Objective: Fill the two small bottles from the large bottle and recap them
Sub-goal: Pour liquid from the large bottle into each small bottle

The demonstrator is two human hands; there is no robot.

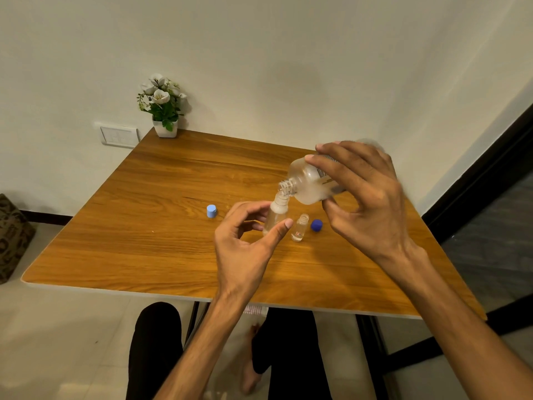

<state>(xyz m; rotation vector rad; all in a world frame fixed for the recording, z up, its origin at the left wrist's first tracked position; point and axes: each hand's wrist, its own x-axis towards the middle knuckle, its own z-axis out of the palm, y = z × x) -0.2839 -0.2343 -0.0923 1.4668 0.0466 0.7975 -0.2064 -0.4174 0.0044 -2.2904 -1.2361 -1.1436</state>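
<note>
Bottles are meeting over the wooden table (144, 226): the right hand (366, 197) is gripping the large bottle (310, 183), tipped almost flat, its open mouth lying at the neck of a small bottle (275, 217) that the left hand (245, 243) is pinching between thumb and fingers. Just beside it a second small bottle (300, 228) is standing uncapped. A dark blue cap (316, 225) is lying near it, a light blue cap (211, 211) well apart to the left.

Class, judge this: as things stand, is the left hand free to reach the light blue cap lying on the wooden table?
Probably not yet. The left hand holds the small clear bottle being filled. The table between it and the light blue cap is bare.
</note>
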